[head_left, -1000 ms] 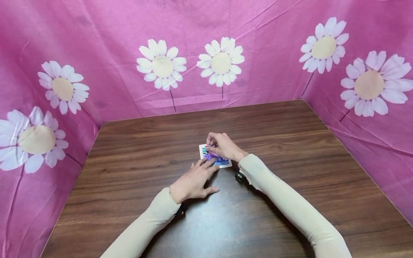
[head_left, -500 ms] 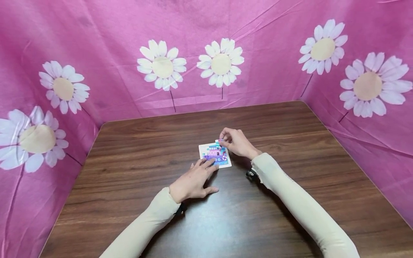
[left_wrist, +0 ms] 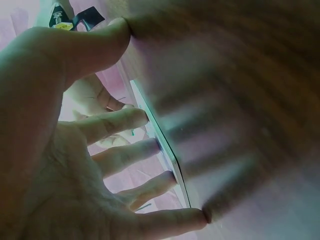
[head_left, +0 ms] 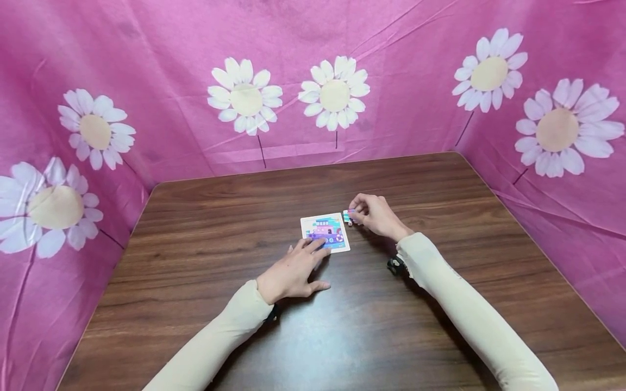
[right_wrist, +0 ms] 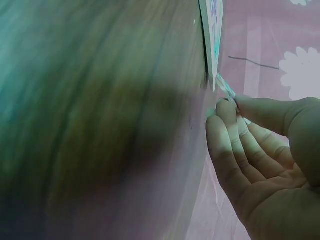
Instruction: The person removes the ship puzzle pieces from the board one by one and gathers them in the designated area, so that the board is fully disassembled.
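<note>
A square picture puzzle (head_left: 337, 224) with a white border and a purple-and-pink ship lies flat on the table. My left hand (head_left: 293, 271) rests its extended fingers on the near left part of it, thumb spread to the side; in the left wrist view the fingertips (left_wrist: 165, 181) press on the board's edge. Just off the far right corner, my right hand (head_left: 379, 216) pinches a small colourful puzzle piece (head_left: 348, 216) between thumb and fingers. In the right wrist view the piece (right_wrist: 226, 87) stands tilted by the board's corner (right_wrist: 214, 55).
The brown wood-grain table (head_left: 220, 217) spreads around both hands. A pink curtain (head_left: 401, 70) with white daisies hangs along its back and sides. Both forearms wear pale sleeves, with a black strap at each wrist.
My right hand has moved right from over the board, carrying the pinched piece off past its far right corner and uncovering the ship picture. The left hand has stayed put.
</note>
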`<act>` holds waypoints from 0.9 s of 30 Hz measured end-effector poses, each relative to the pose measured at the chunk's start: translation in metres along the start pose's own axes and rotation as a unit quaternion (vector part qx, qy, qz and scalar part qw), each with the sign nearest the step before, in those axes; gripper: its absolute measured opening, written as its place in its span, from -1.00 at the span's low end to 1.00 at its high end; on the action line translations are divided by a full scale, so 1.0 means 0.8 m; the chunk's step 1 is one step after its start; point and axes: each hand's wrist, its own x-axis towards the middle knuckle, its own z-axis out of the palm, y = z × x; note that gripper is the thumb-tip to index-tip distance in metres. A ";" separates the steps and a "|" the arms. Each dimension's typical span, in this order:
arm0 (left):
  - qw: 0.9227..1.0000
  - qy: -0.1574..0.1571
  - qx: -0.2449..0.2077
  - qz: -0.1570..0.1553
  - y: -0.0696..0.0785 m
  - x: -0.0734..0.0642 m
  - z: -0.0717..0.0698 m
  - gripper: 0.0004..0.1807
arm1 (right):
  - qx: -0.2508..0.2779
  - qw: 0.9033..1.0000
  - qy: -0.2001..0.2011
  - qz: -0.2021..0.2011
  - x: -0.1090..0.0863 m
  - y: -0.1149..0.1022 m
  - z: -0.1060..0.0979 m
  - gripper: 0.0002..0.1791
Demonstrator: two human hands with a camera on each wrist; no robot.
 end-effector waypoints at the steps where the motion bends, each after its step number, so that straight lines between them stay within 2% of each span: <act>1: 1.000 0.000 0.001 0.000 0.000 0.000 0.000 -0.14 | 0.002 1.000 -0.002 0.004 -0.001 0.001 -0.002 -0.88; 4: 1.000 0.001 0.000 0.002 0.000 0.000 0.000 -0.15 | -0.004 1.000 -0.004 0.010 -0.002 0.005 -0.006 -0.86; 20: 1.000 -0.001 0.008 -0.003 -0.002 -0.001 -0.001 -0.14 | -0.105 0.994 -0.009 -0.003 0.004 0.012 -0.015 -0.76; 27: 1.000 -0.002 0.022 0.003 -0.003 0.001 0.000 -0.14 | -0.116 0.993 -0.004 -0.013 0.004 0.016 -0.014 -0.74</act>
